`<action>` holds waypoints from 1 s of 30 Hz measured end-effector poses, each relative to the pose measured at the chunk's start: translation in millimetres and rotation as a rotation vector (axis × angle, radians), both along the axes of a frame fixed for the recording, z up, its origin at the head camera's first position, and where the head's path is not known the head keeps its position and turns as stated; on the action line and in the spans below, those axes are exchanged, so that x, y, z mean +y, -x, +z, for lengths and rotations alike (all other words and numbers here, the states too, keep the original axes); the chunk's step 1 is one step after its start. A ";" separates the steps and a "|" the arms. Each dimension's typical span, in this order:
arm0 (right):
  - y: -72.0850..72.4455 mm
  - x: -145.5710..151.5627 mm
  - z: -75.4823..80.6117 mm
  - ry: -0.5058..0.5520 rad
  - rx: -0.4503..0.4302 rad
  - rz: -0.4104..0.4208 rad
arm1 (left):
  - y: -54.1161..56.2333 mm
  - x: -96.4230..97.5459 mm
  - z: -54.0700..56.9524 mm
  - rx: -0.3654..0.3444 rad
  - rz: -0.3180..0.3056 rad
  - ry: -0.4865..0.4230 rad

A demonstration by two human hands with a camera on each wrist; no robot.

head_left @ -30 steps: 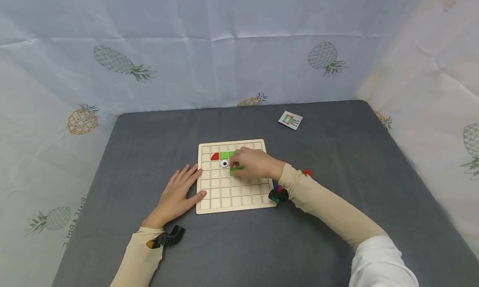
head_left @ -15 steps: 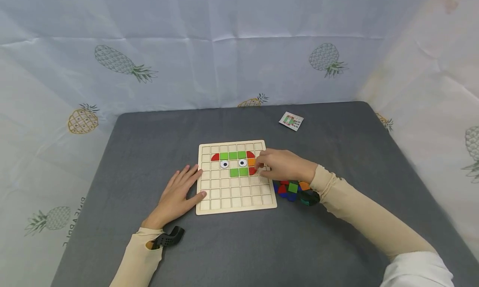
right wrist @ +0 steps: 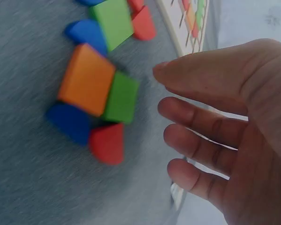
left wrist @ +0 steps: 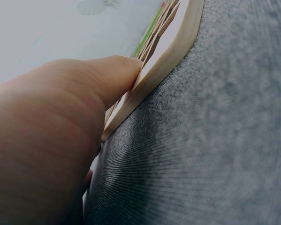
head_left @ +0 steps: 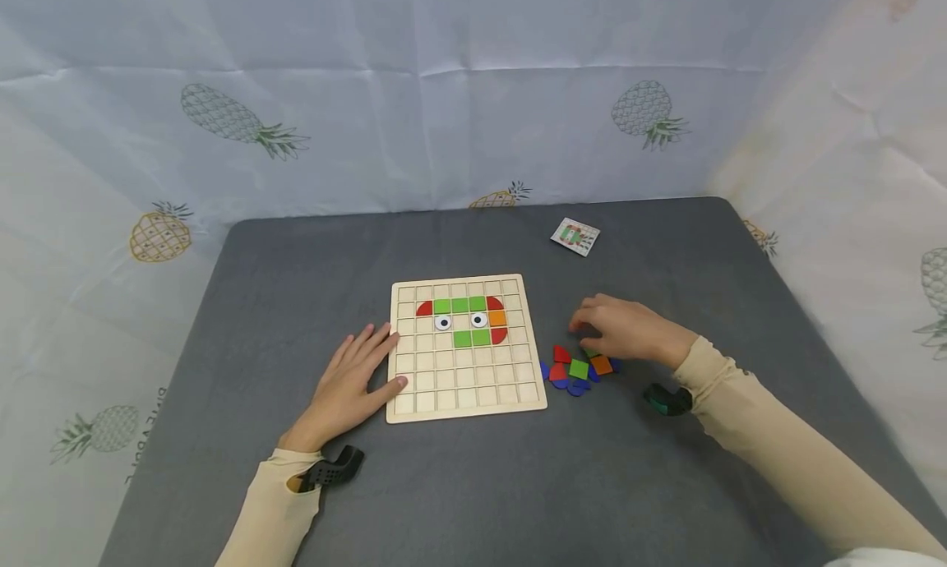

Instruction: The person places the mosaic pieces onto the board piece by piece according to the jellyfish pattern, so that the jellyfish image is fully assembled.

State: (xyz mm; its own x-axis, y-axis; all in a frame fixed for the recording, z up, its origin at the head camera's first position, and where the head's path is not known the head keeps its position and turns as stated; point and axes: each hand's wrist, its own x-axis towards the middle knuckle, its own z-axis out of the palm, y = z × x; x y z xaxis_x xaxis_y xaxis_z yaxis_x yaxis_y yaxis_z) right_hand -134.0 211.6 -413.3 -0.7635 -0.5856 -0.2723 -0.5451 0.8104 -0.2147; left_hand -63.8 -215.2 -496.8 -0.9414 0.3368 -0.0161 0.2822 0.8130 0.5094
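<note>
The wooden grid board (head_left: 444,382) lies on the table with green squares (head_left: 461,305), red rounded pieces (head_left: 495,303), an orange square (head_left: 497,318) and two eye tiles (head_left: 442,323) set in its upper half. My left hand (head_left: 348,394) rests at its left edge, fingers spread and thumb on the rim; the left wrist view shows the thumb (left wrist: 114,75) there. Right of the board, my right hand (head_left: 629,329) hovers over loose pieces, its fingers loosely bent and holding nothing. Beneath it in the right wrist view are an orange block (right wrist: 86,79), a green block (right wrist: 121,98) and a red rounded piece (right wrist: 107,144).
More loose pieces lie by the board's right edge, among them a green square (head_left: 579,370) and a red rounded piece (head_left: 561,354). A small pattern card (head_left: 575,237) lies at the back right of the grey table (head_left: 473,493). A pineapple-print curtain (head_left: 355,140) hangs behind.
My right hand has moved right, off the board to above the loose pieces, uncovering the orange square, second eye tile and right-hand red pieces. My left hand has stayed in place.
</note>
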 end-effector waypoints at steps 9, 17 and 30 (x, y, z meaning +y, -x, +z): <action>-5.1 12.6 -4.6 -0.034 -0.013 -0.018 | 0.0 -1.7 -0.6 0.010 -0.006 0.001; 1.1 12.5 -11.1 -0.005 0.026 -0.014 | -0.3 -0.5 -0.6 0.005 -0.003 0.001; 6.9 4.5 -17.0 -0.012 0.070 -0.029 | -0.8 -0.3 -1.0 0.005 0.005 -0.004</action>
